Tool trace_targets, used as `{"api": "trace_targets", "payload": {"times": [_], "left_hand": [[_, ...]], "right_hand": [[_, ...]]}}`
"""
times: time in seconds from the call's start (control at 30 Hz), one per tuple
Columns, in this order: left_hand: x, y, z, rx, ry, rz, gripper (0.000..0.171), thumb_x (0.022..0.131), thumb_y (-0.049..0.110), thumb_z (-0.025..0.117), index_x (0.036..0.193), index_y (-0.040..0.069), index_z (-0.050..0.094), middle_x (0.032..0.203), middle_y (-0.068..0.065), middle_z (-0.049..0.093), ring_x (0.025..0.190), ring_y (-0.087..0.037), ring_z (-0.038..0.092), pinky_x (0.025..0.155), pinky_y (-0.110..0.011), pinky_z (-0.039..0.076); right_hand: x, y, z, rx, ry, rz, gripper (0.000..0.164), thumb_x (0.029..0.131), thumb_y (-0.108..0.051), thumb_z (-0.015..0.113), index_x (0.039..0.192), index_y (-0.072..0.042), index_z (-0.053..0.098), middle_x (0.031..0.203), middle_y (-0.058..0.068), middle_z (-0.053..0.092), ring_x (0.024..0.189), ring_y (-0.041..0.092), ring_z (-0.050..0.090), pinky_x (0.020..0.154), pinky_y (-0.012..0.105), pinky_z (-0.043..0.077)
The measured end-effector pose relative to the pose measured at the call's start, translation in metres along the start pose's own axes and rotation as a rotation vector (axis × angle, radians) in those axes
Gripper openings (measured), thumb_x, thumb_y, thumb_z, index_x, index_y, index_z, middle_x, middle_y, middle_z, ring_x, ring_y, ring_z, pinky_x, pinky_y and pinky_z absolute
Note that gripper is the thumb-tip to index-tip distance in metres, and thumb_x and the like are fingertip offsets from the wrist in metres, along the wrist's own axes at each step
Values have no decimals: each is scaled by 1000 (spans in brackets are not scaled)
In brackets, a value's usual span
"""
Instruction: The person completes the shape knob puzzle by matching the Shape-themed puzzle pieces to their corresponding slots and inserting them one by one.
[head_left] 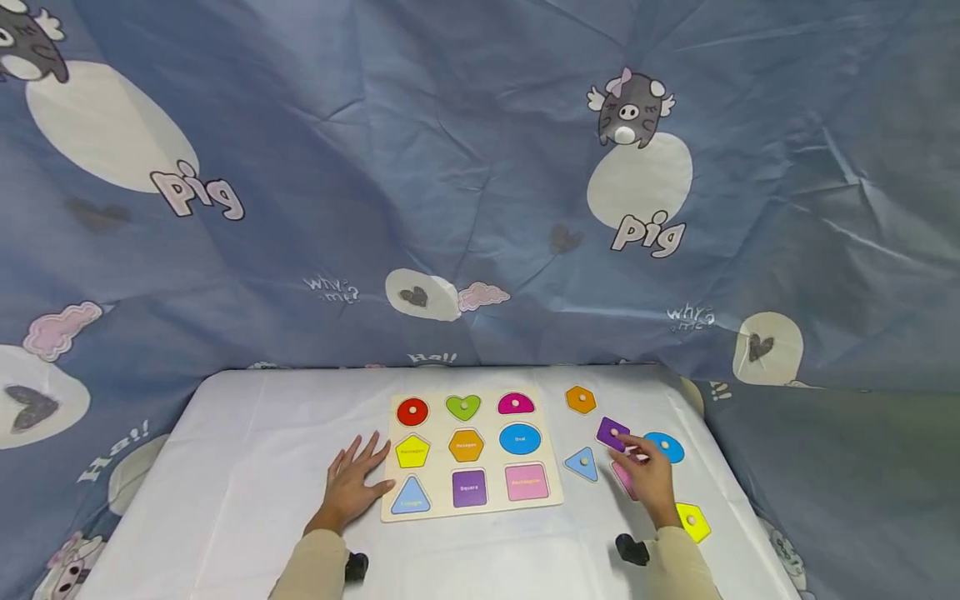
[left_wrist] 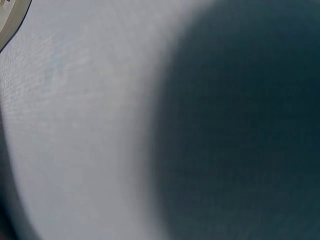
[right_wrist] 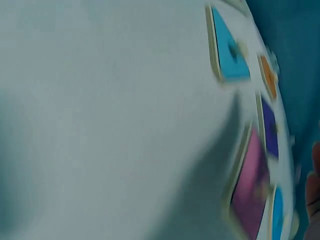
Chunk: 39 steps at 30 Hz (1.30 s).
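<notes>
A pale shape puzzle board (head_left: 441, 492) lies on the white table. A red circle (head_left: 405, 419), a green heart (head_left: 454, 407) and a magenta semicircle (head_left: 528, 406) with knobs sit in its top row; the lower rows show coloured, labelled shapes. My left hand (head_left: 354, 482) lies with fingers spread at the board's left edge, fingertips by the rim. Over the loose pieces at right, my right hand (head_left: 651, 477) reaches its thumb and fingers toward the knobbed purple square (head_left: 606, 428). In the right wrist view the purple square (right_wrist: 269, 122) rests on the table, fingers (right_wrist: 313, 192) apart from it.
Around my right hand lie an orange hexagon (head_left: 574, 406), a light blue triangle (head_left: 576, 460), a partly covered pink piece (head_left: 621, 477), a blue oval (head_left: 673, 451) and a yellow pentagon (head_left: 699, 529). A patterned blue cloth (head_left: 465, 208) hangs behind the table. The left wrist view is mostly dark and blurred.
</notes>
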<state>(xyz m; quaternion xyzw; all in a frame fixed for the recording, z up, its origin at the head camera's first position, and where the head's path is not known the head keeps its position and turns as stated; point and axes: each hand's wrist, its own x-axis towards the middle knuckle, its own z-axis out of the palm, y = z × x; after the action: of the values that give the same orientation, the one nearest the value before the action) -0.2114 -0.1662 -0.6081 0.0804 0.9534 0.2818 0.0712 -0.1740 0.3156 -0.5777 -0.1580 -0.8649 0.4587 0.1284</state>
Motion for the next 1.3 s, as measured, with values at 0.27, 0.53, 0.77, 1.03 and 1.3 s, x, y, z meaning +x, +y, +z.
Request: {"api": "trace_targets", "payload": {"times": [0.27, 0.53, 0.77, 1.03, 1.3], "left_hand": [[1, 4, 8, -4, 13, 9, 71, 81, 29, 73, 143, 11, 45, 156, -13, 28, 145, -39, 13, 114, -57, 4], [-1, 3, 6, 3, -4, 5, 70, 82, 31, 71, 144, 11, 44, 156, -14, 27, 145, -39, 13, 114, -57, 4], [-2, 1, 4, 10, -2, -4, 70, 82, 30, 72, 144, 11, 44, 156, -14, 27, 145, -39, 12, 114, -57, 3], [-2, 1, 3, 5, -2, -3, 71, 82, 30, 72, 144, 11, 43, 156, -14, 27, 145, -39, 12, 114, -57, 3], [0, 2, 1, 3, -5, -3, 72, 82, 29, 71, 145, 11, 42, 157, -15, 25, 145, -39, 10, 114, -57, 2]], "right_hand": [[-32, 42, -40, -63, 191, 50, 30, 79, -12, 79, 107, -4, 72, 100, 12, 65, 82, 3, 49, 69, 13, 36], [-55, 65, -56, -174, 315, 246, 29, 82, -7, 74, 109, 3, 67, 105, 18, 58, 90, 23, 51, 79, 31, 44], [-63, 79, -57, -208, 277, 452, 29, 90, -6, 64, 115, 9, 60, 114, 27, 50, 110, 45, 49, 97, 54, 42], [-63, 83, -59, -225, 294, 457, 29, 90, -9, 65, 111, 10, 62, 109, 27, 52, 105, 45, 52, 91, 54, 46], [-58, 84, -56, -230, 313, 423, 25, 89, -4, 66, 108, 11, 63, 108, 28, 54, 101, 44, 52, 89, 54, 45]]}}
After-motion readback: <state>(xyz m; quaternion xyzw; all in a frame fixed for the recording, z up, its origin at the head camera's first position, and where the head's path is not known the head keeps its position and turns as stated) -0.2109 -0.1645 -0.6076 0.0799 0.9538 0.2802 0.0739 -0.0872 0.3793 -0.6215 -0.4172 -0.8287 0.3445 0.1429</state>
